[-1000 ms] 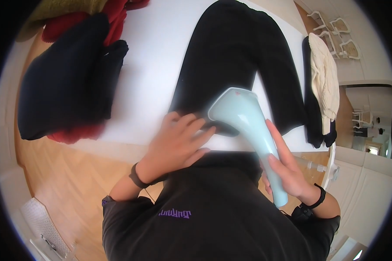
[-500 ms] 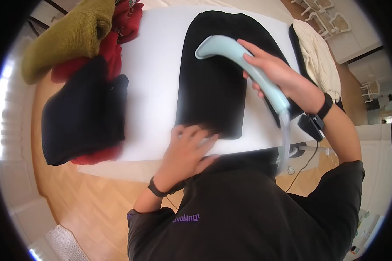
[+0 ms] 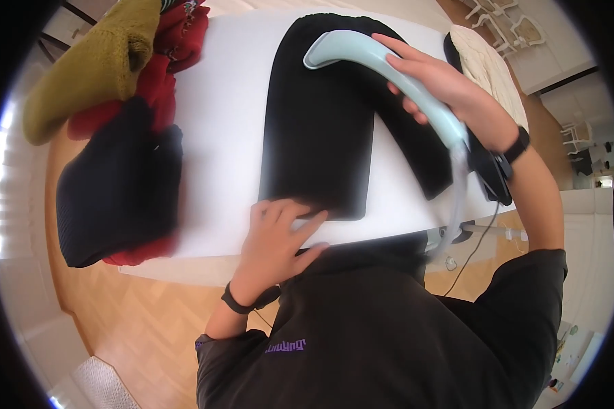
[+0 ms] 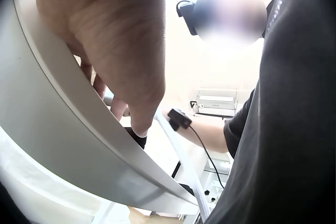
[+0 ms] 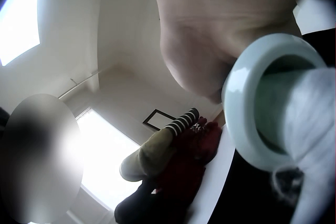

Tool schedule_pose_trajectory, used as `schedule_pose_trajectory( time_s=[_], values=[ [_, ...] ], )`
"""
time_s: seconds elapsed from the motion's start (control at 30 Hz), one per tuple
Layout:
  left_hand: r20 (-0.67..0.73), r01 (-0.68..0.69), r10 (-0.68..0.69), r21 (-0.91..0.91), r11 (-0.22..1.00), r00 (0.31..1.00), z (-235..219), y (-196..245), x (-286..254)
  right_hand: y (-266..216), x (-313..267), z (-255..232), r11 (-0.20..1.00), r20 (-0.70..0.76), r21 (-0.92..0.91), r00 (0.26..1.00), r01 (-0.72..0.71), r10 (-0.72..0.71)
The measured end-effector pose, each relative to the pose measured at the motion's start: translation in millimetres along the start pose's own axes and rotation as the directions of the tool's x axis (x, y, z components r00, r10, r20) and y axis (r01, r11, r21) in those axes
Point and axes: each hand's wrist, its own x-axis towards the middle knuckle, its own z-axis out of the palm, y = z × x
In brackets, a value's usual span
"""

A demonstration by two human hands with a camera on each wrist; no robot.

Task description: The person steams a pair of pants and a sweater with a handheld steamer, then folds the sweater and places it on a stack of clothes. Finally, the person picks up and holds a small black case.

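Observation:
Black trousers [image 3: 314,153] lie flat on a white-topped table [image 3: 218,136], waist at the far side and legs toward the person. My right hand [image 3: 454,92] grips the pale blue handle of a garment steamer [image 3: 351,49], whose head is over the upper part of the trousers. From the handle's end [image 5: 239,113] in the right wrist view runs a whitish hose [image 5: 315,124]. My left hand [image 3: 274,238] rests at the hem of the nearer left trouser leg, fingers spread and relaxed, fingertips on the cloth.
A pile on the left holds a dark navy garment [image 3: 119,191], red knitwear [image 3: 158,88] and an olive knit [image 3: 92,75]. Cream knitwear [image 3: 488,71] lies at the right edge. The hose [image 3: 457,198] hangs over the near table edge, beside a thin black cable [image 3: 474,252].
My right hand has swung the steamer from near the hems up and away to the upper trousers. Over the last half second it moved slightly farther. My left hand stays by the hem.

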Motion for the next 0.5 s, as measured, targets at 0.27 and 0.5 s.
schedule_pose_trajectory(
  time_s=[0.27,0.5],
  values=[
    [-0.036,0.127,-0.128,-0.011,0.992,0.991,1,28,16,80,-163,-51,0.991,-0.111,0.103,0.989,-0.090,0.101],
    [0.165,-0.139,0.178,-0.224,0.965,0.970,39,81,86,165,-238,-77,0.962,-0.180,0.210,0.960,-0.176,0.215]
  ],
)
